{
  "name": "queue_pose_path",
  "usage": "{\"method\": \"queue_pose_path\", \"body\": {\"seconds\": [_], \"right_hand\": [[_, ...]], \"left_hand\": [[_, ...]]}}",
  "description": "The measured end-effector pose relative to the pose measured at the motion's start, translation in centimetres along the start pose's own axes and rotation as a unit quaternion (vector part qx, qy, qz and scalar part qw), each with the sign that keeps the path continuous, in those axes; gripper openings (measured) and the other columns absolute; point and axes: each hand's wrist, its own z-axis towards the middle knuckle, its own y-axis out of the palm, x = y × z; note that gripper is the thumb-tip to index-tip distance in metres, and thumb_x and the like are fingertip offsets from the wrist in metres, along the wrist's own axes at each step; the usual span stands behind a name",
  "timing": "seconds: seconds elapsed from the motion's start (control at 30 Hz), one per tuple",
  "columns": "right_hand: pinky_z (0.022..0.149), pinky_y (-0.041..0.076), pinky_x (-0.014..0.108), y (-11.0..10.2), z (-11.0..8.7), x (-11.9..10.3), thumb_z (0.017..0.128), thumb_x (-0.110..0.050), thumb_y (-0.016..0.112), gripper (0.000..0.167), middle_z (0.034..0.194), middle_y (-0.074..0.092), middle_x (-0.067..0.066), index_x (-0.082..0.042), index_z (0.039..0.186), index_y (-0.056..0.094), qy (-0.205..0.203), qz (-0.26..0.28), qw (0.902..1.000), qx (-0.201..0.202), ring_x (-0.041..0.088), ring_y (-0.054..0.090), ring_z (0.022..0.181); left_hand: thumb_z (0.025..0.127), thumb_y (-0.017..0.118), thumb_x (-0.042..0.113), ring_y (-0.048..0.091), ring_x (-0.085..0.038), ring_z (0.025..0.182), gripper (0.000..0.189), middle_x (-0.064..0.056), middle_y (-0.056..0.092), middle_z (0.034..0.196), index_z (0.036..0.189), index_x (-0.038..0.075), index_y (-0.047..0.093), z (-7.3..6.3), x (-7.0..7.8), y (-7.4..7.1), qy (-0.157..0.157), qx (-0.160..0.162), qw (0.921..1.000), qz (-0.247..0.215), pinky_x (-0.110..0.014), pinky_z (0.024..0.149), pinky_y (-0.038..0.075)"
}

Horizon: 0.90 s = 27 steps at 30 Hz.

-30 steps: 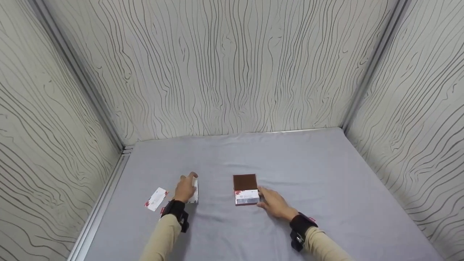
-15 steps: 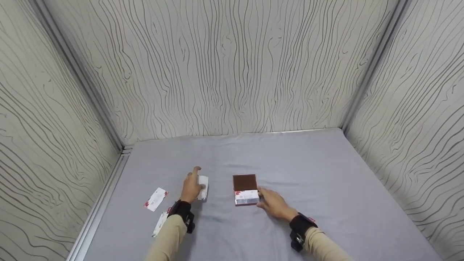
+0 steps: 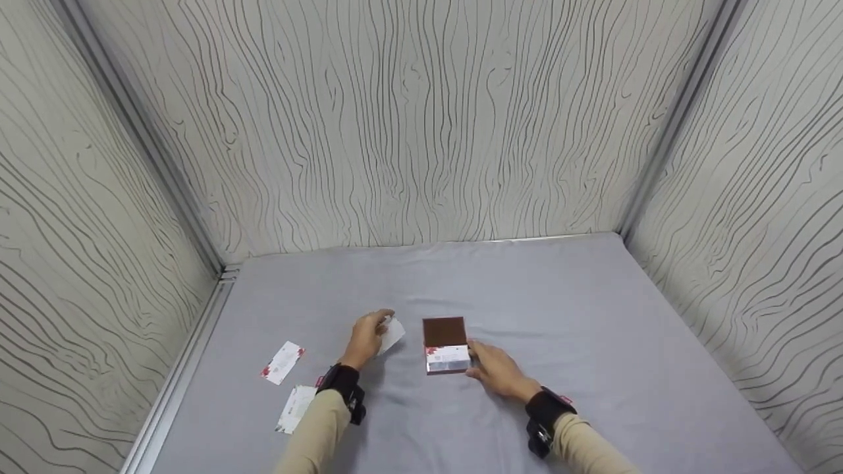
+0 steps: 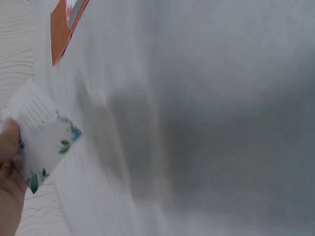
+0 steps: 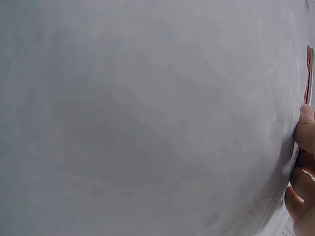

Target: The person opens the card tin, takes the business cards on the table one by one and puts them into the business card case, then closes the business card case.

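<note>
My left hand [image 3: 365,337] pinches a white card [image 4: 42,142] between thumb and fingers. Green and blue leaves decorate its corners, and printed lines show on it. To the right lies an open brown card holder [image 3: 444,331], flat on the cloth. A card with red flowers [image 3: 448,353] sits in its nearer half, beneath a clear shiny pocket strip. My right hand [image 3: 498,370] grips the holder's right edge, thumb at the near corner. In the right wrist view, only the holder's thin red edge [image 5: 307,73] shows beside the thumb.
A white card with red corners [image 3: 283,363] lies on the left of the grey cloth [image 3: 560,296]. Nearer, another white card [image 3: 296,407] is partly covered by the left sleeve. Wood-patterned panels [image 3: 421,131] rise at the back and both sides.
My left hand has moved right toward the holder, lifting and tilting the leaf-decorated card. The card by the left sleeve has come into view. My right hand and the holder stay put.
</note>
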Motion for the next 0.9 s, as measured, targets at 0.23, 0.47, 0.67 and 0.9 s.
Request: {"method": "queue_pose_path", "body": {"seconds": [0.23,0.47,0.67,0.9], "right_hand": [[0.092,0.045,0.056,-0.2,-0.1,-0.2,0.091,-0.015,0.07,0.055,0.115,0.065,0.021,0.011,0.133,0.047,0.009,0.0,0.9999,-0.006,0.043,0.059,0.109],[0.092,0.044,0.056,-0.1,-0.2,-0.2,0.091,-0.015,0.07,0.054,0.114,0.066,0.02,0.013,0.132,0.047,0.003,-0.006,0.9999,-0.008,0.044,0.059,0.11],[0.094,0.044,0.056,-0.1,-0.1,-0.3,0.09,-0.013,0.071,0.054,0.116,0.065,0.022,0.012,0.132,0.047,0.018,0.0,0.9998,-0.012,0.044,0.058,0.111],[0.097,0.041,0.057,-0.3,0.0,-0.4,0.091,-0.013,0.07,0.055,0.118,0.064,0.023,0.012,0.134,0.046,0.03,0.008,0.9993,-0.019,0.045,0.056,0.114]], "left_hand": [[0.077,0.049,-0.029,0.063,-0.04,0.106,0.053,-0.025,0.066,0.112,0.124,-0.01,0.061,0.5,1.4,1.3,0.013,-0.052,0.9985,-0.013,-0.048,0.092,0.05],[0.086,0.064,-0.013,0.068,-0.031,0.089,0.019,-0.017,0.071,0.094,0.104,-0.008,0.069,0.7,2.5,2.4,0.019,-0.056,0.9979,-0.029,-0.043,0.081,0.054],[0.088,0.072,0.007,0.068,-0.022,0.081,0.005,-0.007,0.072,0.087,0.09,0.002,0.072,1.1,3.5,3.6,0.033,-0.027,0.9991,0.006,-0.038,0.074,0.053],[0.092,0.069,0.018,0.065,-0.015,0.074,0.009,-0.002,0.072,0.085,0.093,0.01,0.07,1.5,4.9,4.9,0.052,-0.024,0.9977,0.038,-0.034,0.066,0.051]]}}
